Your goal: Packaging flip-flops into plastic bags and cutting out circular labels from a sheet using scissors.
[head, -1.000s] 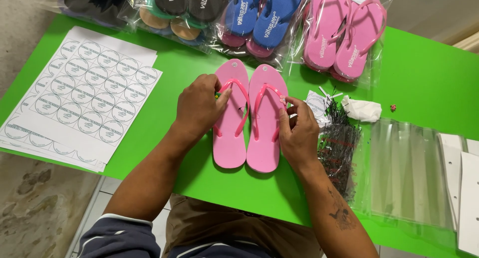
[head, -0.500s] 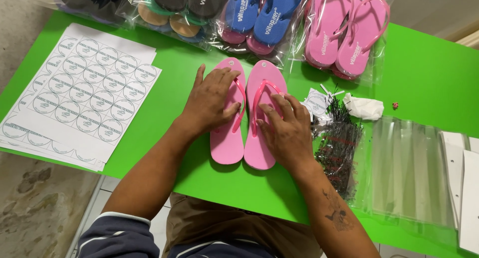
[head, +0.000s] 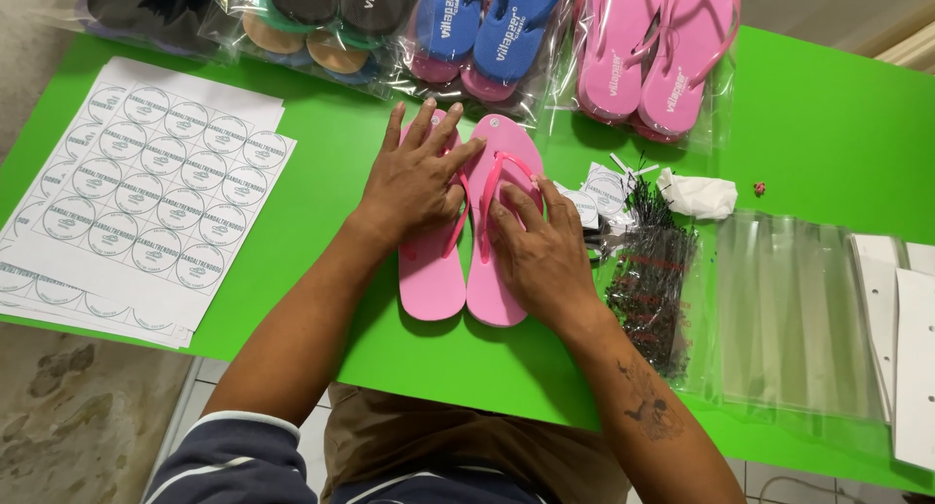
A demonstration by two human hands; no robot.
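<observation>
1. Since both hands lie flat on the pair, start nearest: the heel ends of the two pink flip-flops (head: 466, 261) point at the person, toes away. Long axis runs near-to-far, tilted slightly right toward the top of the frame.
2. Left hand (head: 414, 178) is spread wide, palm down on the left sandal, fingers reaching over the toe end. Gripping nothing, only pressing.
3. Right hand (head: 541, 251) lies flat on the right sandal, fingertips at the strap. Also holding nothing, sits nearer the heel than the left hand does.
4. Pair sits mid-frame on the green bench (head: 828, 134), soles touching side by side.
5. Just right of the right hand: a clear bag of black tag pins (head: 648, 280), then a stack of clear bags (head: 794, 319).
6. Left of frame: sheets of round stickers (head: 146, 197), well apart from the left hand.
7. Far edge, upper frame: bagged pairs, namely dark and teal (head: 321, 22), blue (head: 487, 32), pink (head: 653, 51).
</observation>
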